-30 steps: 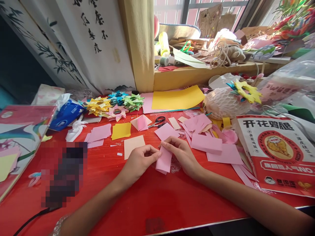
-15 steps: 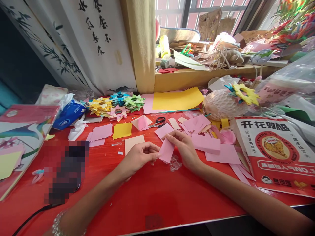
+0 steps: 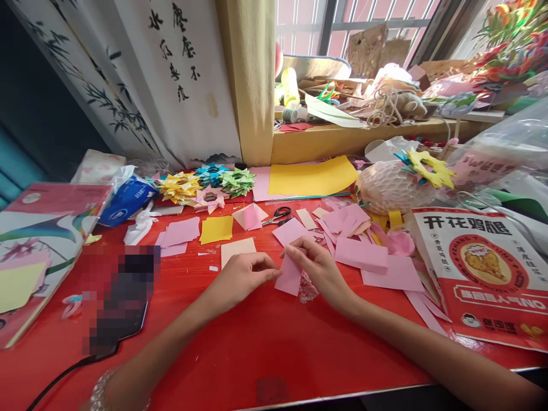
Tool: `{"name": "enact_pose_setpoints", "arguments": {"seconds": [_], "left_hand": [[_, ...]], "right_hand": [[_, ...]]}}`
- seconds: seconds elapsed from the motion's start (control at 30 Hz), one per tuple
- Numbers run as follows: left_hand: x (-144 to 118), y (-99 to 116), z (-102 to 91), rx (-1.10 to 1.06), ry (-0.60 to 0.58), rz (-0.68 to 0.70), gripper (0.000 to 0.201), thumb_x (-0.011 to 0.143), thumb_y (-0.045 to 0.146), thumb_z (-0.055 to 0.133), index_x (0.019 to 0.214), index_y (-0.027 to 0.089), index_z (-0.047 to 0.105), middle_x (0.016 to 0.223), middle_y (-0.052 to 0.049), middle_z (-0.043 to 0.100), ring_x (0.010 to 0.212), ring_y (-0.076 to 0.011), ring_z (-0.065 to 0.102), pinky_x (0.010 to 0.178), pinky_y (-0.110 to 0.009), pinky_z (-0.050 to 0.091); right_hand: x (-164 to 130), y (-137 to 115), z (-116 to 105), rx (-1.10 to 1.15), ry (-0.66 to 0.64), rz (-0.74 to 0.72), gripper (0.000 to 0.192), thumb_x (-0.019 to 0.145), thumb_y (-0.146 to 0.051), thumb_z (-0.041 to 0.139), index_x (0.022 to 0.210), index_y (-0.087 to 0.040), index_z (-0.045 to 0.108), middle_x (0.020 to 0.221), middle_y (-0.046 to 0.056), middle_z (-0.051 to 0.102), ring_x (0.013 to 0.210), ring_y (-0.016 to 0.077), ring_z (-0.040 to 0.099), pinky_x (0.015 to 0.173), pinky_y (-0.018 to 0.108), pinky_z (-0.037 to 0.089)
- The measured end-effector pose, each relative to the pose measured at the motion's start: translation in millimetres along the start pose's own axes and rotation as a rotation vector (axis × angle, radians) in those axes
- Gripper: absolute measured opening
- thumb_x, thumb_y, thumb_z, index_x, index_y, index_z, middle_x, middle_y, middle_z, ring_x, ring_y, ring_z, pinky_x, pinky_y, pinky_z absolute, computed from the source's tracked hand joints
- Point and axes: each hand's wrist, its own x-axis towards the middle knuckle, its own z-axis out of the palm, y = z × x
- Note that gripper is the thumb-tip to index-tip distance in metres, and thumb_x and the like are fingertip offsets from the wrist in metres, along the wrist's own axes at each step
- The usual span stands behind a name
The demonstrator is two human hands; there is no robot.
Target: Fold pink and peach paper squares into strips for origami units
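Observation:
A small folded piece of pink paper (image 3: 289,276) is held up over the red table, in front of me. My right hand (image 3: 314,268) pinches its upper edge between thumb and fingers. At its left edge, the thumb and fingertips of my left hand (image 3: 248,275) are closed together on the paper. Just behind lies a flat pink square (image 3: 291,233), and a crumpled clear plastic scrap (image 3: 307,288) sits beside the right hand. Left of them rest a peach paper square (image 3: 237,249), a yellow stack (image 3: 216,229) and pink sheets (image 3: 181,231).
Black-handled scissors (image 3: 280,214) lie behind the hands, near folded paper stars (image 3: 209,197). More pink paper (image 3: 391,274) and a printed food bag (image 3: 483,274) are on the right. A blurred-out phone (image 3: 122,302), a blue tissue pack (image 3: 126,200) and a booklet (image 3: 55,240) occupy the left.
The left thumb has slid off the front of the pink paper to its left edge. The paper now shows more of its face. The whole view has shifted slightly.

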Motion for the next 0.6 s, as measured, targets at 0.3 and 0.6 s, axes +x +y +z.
{"name": "enact_pose_setpoints", "arguments": {"seconds": [0.3, 0.6], "left_hand": [[2.6, -3.0, -4.6, -0.029, 0.027, -0.040, 0.026, 0.076, 0.042, 0.056, 0.084, 0.018, 0.059, 0.080, -0.001, 0.063, 0.071, -0.0135, 0.055, 0.060, -0.022, 0.040], [0.7, -2.8, -12.7, -0.182, 0.286, -0.030, 0.023, 0.078, 0.038, 0.055, 0.073, 0.016, 0.061, 0.069, 0.000, 0.062, 0.062, -0.0099, 0.049, 0.061, -0.021, 0.037]], "right_hand": [[0.2, 4.5, 0.1, 0.242, 0.079, 0.113, 0.018, 0.085, -0.037, 0.053, 0.092, -0.020, 0.052, 0.085, 0.003, 0.065, 0.073, 0.0138, 0.060, 0.061, 0.023, 0.045], [3.3, 3.7, 1.0, 0.378, 0.110, 0.142, 0.027, 0.087, -0.038, 0.049, 0.112, -0.026, 0.047, 0.118, 0.005, 0.058, 0.107, 0.0171, 0.057, 0.087, 0.032, 0.048]]}}
